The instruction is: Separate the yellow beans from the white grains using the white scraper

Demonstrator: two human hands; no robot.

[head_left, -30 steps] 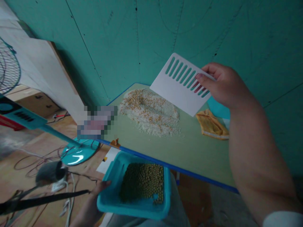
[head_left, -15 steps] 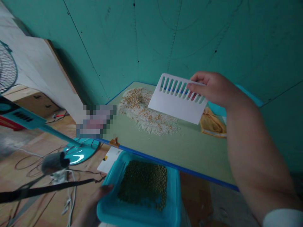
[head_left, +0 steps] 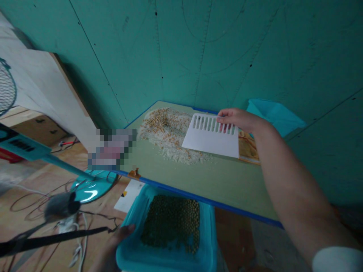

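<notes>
My right hand (head_left: 234,118) grips a white slotted plastic scraper (head_left: 211,142) by its top edge, fingers through or behind the slots. The scraper is over the right part of a spread heap of white grains and yellow beans (head_left: 163,122) on the pale green table (head_left: 232,185); whether it touches the tabletop I cannot tell. Below the table's front edge, my left hand (head_left: 115,240) holds the left rim of a blue plastic basin (head_left: 167,258), thumb on top and the other fingers hidden. Dark green and yellowish beans (head_left: 172,219) lie in the basin.
An orange-brown cloth (head_left: 248,149) and a blue container (head_left: 276,113) are at the table's right, against the green wall (head_left: 227,56). A brown clip (head_left: 134,173) sits on the front edge. A fan's blue base (head_left: 93,189) and cables stand on the floor at left.
My right hand has lowered the scraper toward the table and moved it slightly left, uncovering more of the blue container. My left hand stays on the basin. The view has shifted slightly.
</notes>
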